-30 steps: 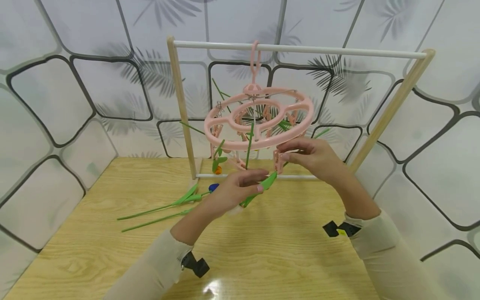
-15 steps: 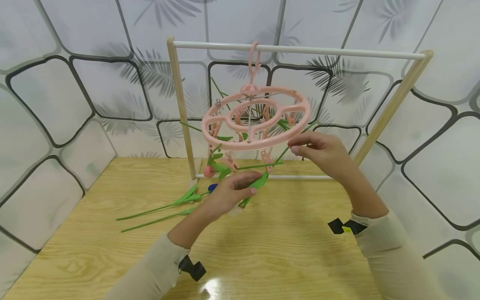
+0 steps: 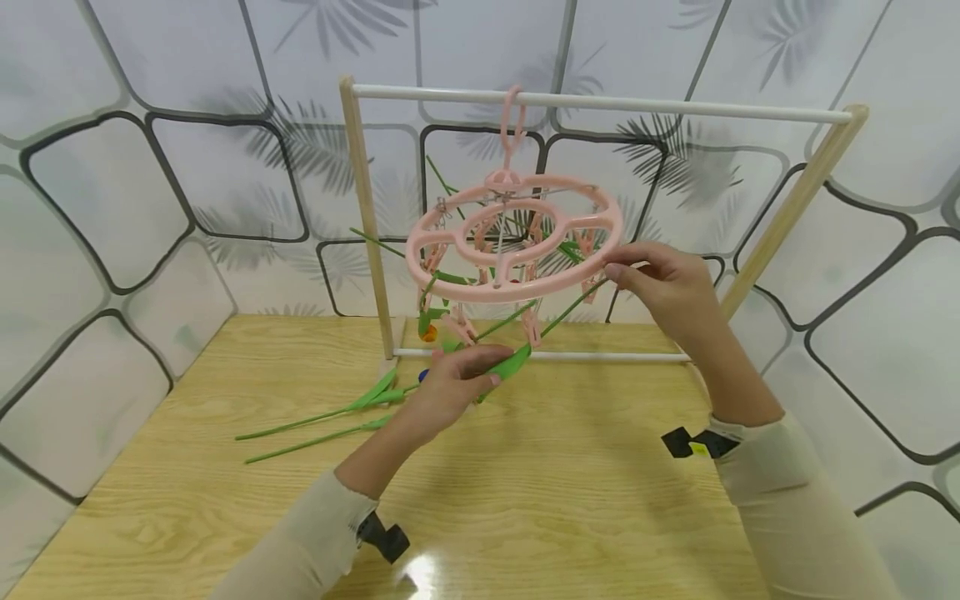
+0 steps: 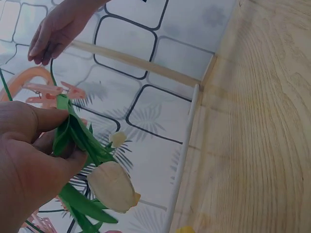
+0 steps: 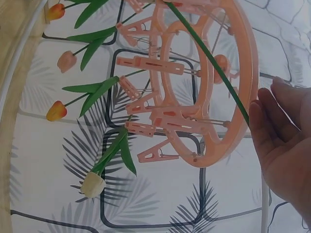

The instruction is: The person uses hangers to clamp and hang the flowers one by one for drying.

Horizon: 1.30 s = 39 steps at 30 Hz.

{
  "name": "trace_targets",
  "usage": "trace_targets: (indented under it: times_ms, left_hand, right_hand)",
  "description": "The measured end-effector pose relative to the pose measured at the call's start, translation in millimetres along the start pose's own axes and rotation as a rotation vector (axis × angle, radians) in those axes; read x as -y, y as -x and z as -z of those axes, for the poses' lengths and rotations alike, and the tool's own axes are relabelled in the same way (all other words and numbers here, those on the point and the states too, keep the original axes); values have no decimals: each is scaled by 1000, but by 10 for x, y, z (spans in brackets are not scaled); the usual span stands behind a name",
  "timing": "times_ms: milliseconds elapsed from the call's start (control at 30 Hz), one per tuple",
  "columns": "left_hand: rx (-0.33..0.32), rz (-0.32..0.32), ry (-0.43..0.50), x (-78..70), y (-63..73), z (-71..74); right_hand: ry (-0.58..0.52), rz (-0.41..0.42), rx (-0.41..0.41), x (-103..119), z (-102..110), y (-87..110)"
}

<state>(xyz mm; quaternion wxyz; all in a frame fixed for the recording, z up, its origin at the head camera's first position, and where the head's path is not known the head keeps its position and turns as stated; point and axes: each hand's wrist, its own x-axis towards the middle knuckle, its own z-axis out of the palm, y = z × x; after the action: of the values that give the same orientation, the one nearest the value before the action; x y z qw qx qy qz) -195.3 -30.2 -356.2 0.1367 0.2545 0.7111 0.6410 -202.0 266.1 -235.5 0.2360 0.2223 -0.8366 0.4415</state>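
My left hand holds an artificial white tulip by its green leaves and upper stem, blossom hanging downward. A pink clip of the round clip hanger sits right by the leaves. The tulip's stem slants up to my right hand, whose thumb and fingertips pinch its end beside the hanger's rim. Other tulips hang from the hanger's clips, among them an orange one and a white one. The hand covers part of the blossom in the head view.
The hanger's hook loops over the white top rail of a wooden-post rack. Loose tulips lie at the table's left, one with a blue blossom. A patterned wall stands behind.
My right hand has let go of a pink clip and moved right and slightly up, to the stem's end. The left hand has shifted slightly left with the tulip. The hanger has turned.
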Motion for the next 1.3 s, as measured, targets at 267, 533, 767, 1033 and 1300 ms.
trace_targets:
  times_ms: [267,533,767,1033,1300]
  left_hand:
    - [-25,38,22,39,-27,-28]
    - [-44,39,18,146,-3,-28]
    - [-66,16,-16,338,156,86]
    - [-126,105,-13,495,467,344]
    - [-261,149,-226,617,845,929]
  right_hand:
    - [147,201,-46,-33,-69,-43]
    - [228,488,-47,-123,-165,-105]
    - [300,524,-52,-109,-197,-127]
    - [400,549,-91,-95,-201,-129]
    - [388,550,-56,-91,-214,-142]
